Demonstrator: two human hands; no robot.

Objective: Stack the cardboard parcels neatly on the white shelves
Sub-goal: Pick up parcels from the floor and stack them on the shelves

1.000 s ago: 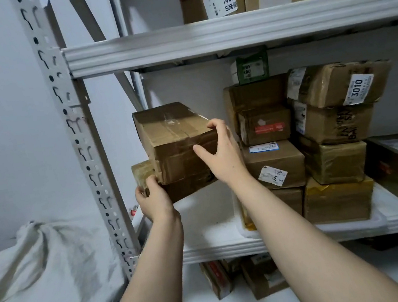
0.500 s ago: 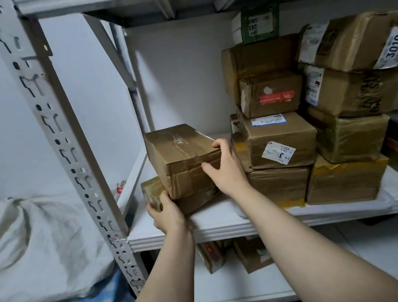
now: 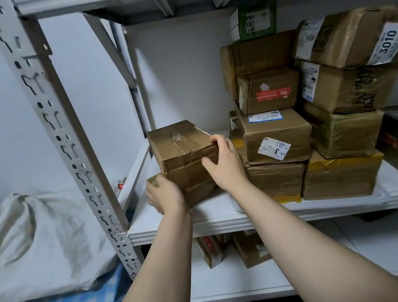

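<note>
Lower left: crumpled white cloth sack.
Left hand: curled round a corner of the lower parcel, centre frame.
Upper parcel: creased, taped brown box atop it, at the left end of the white shelf.
Right hand: clasps its right edge.
Risk: offset pair may slip apart on release.

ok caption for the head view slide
Left hand and right hand hold two stacked brown cardboard parcels on the white shelf beside taller stacks.
</note>
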